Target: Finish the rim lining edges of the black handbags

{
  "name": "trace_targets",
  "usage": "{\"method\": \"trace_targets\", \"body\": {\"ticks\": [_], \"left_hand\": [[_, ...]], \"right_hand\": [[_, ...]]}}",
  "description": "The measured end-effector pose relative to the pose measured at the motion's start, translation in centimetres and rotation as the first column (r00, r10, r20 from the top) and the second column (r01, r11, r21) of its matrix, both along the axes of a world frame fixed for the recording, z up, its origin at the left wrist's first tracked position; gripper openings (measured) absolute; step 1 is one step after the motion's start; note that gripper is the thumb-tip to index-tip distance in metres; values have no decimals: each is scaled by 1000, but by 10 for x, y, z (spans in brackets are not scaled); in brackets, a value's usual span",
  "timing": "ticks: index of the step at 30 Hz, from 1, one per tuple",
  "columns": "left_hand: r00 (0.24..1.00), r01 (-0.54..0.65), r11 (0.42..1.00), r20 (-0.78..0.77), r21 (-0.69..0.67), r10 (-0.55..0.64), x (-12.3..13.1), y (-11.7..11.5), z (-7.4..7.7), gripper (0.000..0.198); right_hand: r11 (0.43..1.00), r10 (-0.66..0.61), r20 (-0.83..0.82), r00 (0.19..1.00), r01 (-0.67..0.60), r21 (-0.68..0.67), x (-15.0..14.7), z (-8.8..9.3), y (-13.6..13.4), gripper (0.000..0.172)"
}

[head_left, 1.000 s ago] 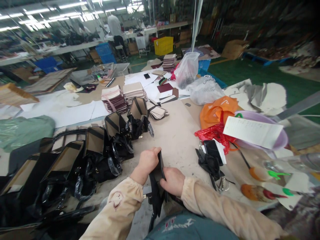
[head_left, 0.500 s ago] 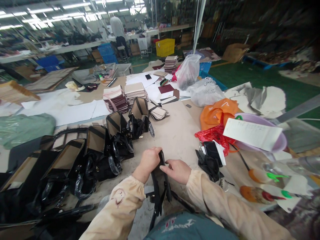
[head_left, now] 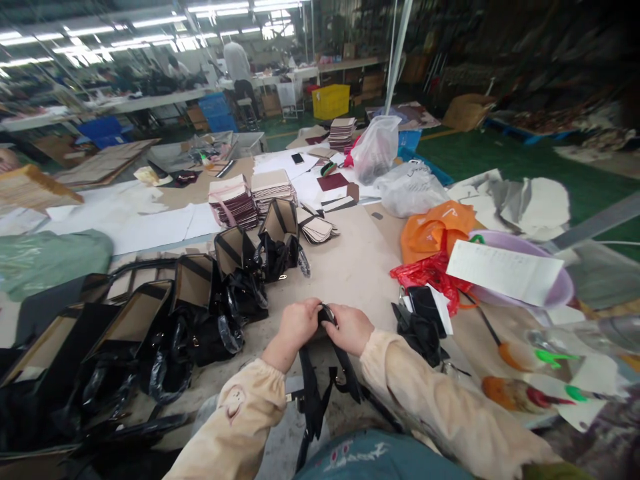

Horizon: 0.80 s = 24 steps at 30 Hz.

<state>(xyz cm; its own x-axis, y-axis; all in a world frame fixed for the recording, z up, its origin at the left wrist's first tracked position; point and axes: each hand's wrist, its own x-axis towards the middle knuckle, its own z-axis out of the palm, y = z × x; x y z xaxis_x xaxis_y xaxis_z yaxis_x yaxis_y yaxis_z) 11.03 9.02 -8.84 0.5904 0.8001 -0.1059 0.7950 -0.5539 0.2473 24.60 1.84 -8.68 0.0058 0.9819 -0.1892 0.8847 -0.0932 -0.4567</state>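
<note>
Both hands meet over the table in front of my body, at the top edge of a black bag piece [head_left: 311, 383]. My left hand [head_left: 299, 324] pinches this edge from the left. From the right, my right hand [head_left: 353, 328] grips it with thumb and fingers. Below the hands the piece hangs in two dark strips, with loose black straps and a small metal buckle [head_left: 295, 397] at its left. My fingers hide part of the edge. To the left stands a row of part-made black bags [head_left: 193, 283] with brown inner panels and plastic-wrapped parts.
Stacked panels [head_left: 233, 200] lie behind the bags. Right of my hands are a black pouch-like bundle [head_left: 423, 327], a red plastic bag [head_left: 425, 273], an orange bag [head_left: 435, 230] and a purple basin [head_left: 563, 283] with a paper sheet [head_left: 505, 270]. Glue-stained bottles [head_left: 510, 390] lie near the right edge.
My right hand has moved in and closed on the piece's top edge beside the left hand. The piece's two sides have spread apart below.
</note>
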Motion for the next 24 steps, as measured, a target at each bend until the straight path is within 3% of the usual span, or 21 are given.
{"method": "trace_targets", "body": {"ticks": [11,24], "left_hand": [[999,-14,1000,-45,10,15,0,-2,6,27],[997,-36,999,-62,23,37,4,-3,6,27]], "right_hand": [[1000,-4,128,992,1,29,-6,3,13,34],[999,25,164,986,-31,35,-6,2,21,30]]}}
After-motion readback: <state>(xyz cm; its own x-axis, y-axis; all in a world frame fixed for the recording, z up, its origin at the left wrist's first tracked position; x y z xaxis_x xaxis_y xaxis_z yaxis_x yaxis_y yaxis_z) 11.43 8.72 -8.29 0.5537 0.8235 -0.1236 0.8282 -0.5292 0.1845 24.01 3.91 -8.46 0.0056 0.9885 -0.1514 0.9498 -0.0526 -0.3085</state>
